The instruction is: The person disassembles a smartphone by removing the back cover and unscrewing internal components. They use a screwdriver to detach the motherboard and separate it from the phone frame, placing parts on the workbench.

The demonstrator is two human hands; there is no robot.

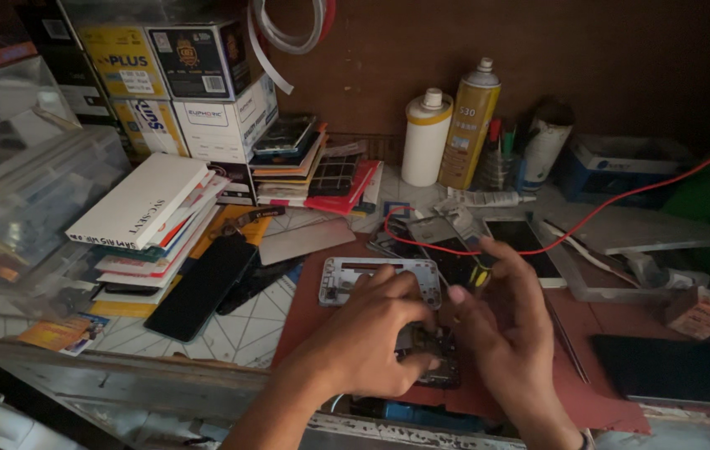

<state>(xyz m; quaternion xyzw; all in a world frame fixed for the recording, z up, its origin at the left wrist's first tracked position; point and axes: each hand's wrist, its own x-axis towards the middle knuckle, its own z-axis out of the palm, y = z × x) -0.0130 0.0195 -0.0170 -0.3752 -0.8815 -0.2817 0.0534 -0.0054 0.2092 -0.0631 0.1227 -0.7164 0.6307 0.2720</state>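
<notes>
boxes stacked behind yellow spray can

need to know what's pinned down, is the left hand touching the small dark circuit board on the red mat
Touching: the head view shows the left hand lying over the circuit board, fingertips on it.

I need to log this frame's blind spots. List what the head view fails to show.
- Small dark circuit board: mostly covered by the left hand, details unreadable in dim light.
- Right hand: whether the fingertips pinch anything is too small to tell.
- Thin red wire: runs off the right edge.
- Silver rectangular phone frame: lower edge hidden behind the left hand.
</notes>
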